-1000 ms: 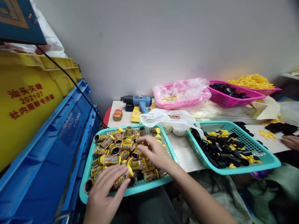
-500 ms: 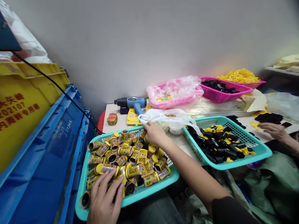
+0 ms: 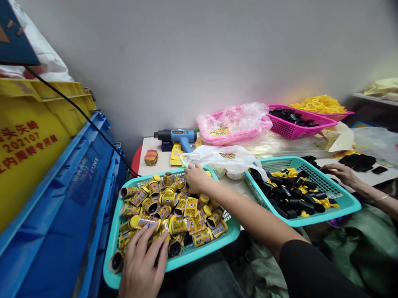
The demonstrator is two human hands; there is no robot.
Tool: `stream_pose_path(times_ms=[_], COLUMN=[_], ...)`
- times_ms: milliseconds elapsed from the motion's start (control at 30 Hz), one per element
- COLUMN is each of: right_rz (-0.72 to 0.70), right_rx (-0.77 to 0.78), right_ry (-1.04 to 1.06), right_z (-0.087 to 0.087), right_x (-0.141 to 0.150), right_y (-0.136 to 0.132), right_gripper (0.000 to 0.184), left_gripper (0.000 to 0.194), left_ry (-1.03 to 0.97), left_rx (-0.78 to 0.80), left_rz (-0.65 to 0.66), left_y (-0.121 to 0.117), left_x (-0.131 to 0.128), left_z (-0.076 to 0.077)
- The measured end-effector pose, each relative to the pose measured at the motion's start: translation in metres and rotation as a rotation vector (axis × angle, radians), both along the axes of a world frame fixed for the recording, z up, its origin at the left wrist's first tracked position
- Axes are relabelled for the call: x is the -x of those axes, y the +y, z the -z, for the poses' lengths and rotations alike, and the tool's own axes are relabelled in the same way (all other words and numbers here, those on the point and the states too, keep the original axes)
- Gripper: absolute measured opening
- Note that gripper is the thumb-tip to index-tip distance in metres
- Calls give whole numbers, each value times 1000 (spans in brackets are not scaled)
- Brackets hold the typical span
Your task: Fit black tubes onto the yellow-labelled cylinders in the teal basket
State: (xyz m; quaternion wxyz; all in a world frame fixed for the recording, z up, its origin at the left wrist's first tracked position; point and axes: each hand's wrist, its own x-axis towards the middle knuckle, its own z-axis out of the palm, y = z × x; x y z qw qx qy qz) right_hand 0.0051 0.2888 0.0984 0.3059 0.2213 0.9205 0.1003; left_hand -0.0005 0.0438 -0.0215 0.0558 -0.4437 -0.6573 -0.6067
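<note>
A turquoise basket (image 3: pixel 198 258) holds a heap of small yellow-labelled cylinders (image 3: pixel 179 206), several with round yellow caps and others showing black ends. My left hand (image 3: pixel 144 262) rests on the near left part of the heap, its fingers spread and touching the cylinders. Reaching across to the basket's far side, my right hand (image 3: pixel 197 180) has its fingers curled downward among the pieces. Its fingertips are partly hidden, so what they hold does not show. A yellow cap (image 3: pixel 208 173) lies just beyond that wrist.
Right of me stands another turquoise basket (image 3: pixel 344 205) of black and yellow parts, with a co-worker's hand (image 3: pixel 342 174) beside it. A heat gun (image 3: pixel 178 135), plastic bag (image 3: pixel 225 155) and pink baskets (image 3: pixel 293 131) lie behind. Blue crates (image 3: pixel 48 221) line the left.
My right hand has shifted slightly left and toward the basket's far rim. My left hand stays on the heap. The co-worker's hand has moved left, toward the second turquoise basket.
</note>
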Motion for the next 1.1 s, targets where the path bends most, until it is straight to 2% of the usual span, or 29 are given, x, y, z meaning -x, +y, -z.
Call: stream_pose_path(times_ms=[100,200,300,333,433,500,600,700,767,833,933,967,1033,1100], right_rz=[71,196,298,357,710,996,1241,1287,1223,1172,1226,1252,1258,1153], right_rx=[81,228,401,501,1017,1361,1577,1577,1505,1453,1406,1343,1109,832], right_ry=[185,401,575,664,1093,1365,1480,1491,1507,1469,1344,1326,1303,1241], right_z=[-28,-52,-60,-60,-57,-56,-56,-56,-56,-56,-56,-55,-51,-44], right_x=[-11,-32,-54,-60,-70,-74,-79,-88,-95,-98,-100,-99,-98,-95], right_y=[2,-2,-16,-23,-45,-58,-70,-78,-82,-85,-90,-90,-91,-92], right_gripper=[30,31,35,36,37,37,37,38,36,38,42,47,60,59], left_gripper=[26,25,23,22,20,30,29,38,39,31,24,26,30,31], left_ry=[-63,-126,-158,-159,-171,-205,-285,-460,-677,-922,-1182,-1236,-1318,-1381], left_rx=[-25,-80,-128,-120,74,324,629,651,555,424,262,221,147,94], left_rz=[18,36,156,206,272,299,395,408,376,337,265,248,244,257], left_y=[-3,-3,12,20,52,73,91,90,84,77,69,67,64,61], left_x=[2,6,8,8,5,3,1,3,7,11,15,16,17,17], left_z=[-3,-12,-30,-37,-60,-71,-79,-75,-69,-63,-60,-60,-61,-63])
